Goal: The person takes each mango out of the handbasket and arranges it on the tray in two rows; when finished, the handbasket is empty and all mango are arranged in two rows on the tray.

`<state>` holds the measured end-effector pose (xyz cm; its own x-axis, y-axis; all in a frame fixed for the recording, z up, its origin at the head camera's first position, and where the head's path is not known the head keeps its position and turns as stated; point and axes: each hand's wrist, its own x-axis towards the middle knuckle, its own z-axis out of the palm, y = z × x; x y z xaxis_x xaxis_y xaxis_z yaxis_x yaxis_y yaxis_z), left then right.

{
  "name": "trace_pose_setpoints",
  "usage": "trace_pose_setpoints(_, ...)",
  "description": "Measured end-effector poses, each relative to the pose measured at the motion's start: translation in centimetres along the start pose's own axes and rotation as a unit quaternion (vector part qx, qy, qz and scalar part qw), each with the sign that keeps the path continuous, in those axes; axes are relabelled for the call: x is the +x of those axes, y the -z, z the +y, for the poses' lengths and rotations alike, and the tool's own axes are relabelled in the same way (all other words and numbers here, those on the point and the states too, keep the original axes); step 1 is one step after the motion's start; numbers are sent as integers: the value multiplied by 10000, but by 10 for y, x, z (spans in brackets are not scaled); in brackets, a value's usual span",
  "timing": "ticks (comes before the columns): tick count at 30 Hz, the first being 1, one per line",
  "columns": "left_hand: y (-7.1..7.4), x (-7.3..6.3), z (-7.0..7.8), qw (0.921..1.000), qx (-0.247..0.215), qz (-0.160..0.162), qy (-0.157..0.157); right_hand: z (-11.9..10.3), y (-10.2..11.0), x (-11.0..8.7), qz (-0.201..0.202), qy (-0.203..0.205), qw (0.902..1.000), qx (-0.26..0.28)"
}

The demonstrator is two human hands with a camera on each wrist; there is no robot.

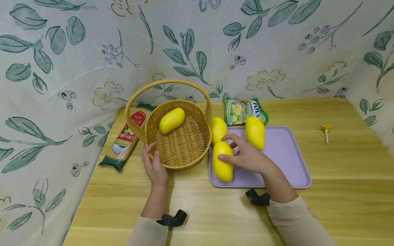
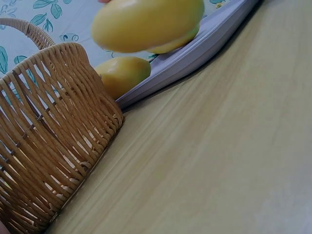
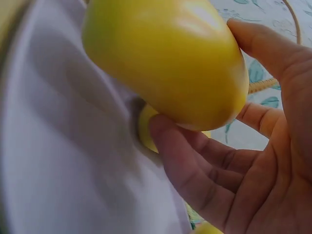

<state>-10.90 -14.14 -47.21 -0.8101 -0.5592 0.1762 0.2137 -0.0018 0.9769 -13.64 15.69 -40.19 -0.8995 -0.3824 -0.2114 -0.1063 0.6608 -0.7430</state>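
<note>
A wicker basket (image 1: 184,145) with a tall arched handle stands left of centre, one yellow mango (image 1: 172,121) lying inside. My left hand (image 1: 156,172) grips its near-left rim, thumb and fingers over the edge. Between the thumb and fingers of my right hand (image 1: 251,156) is another yellow mango (image 1: 223,163), held above the left end of a lilac tray (image 1: 284,159). The left wrist view shows this held mango (image 2: 146,24) raised off the tray. Two more mangoes are near it: one (image 1: 218,129) at the tray's far-left corner, another (image 1: 255,131) at its back edge.
Behind the tray lies a green candy bag (image 1: 240,109). A long pasta packet (image 1: 127,136) rests left of the basket, partly behind its handle. Far right on the wooden table (image 1: 344,177) is a yellow lollipop (image 1: 326,128). Leaf-patterned cloth (image 1: 215,44) hangs behind.
</note>
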Motion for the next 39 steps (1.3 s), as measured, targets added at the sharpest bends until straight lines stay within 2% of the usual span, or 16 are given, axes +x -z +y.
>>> trace_pose_setpoints(9, 0, 1, -1, 10000, -74, 11, -45, -3, -16, 6, -92, 203, 9990, -381)
trace_pose_setpoints(18, -1, 1, 1, 10000, -72, -40, 17, -2, -20, 8, -159, 73, 9989, -433)
trace_pose_setpoints(39, 0, 1, 3, 10000, -82, -46, 31, 1, -20, 10, -147, 205, 9968, -763)
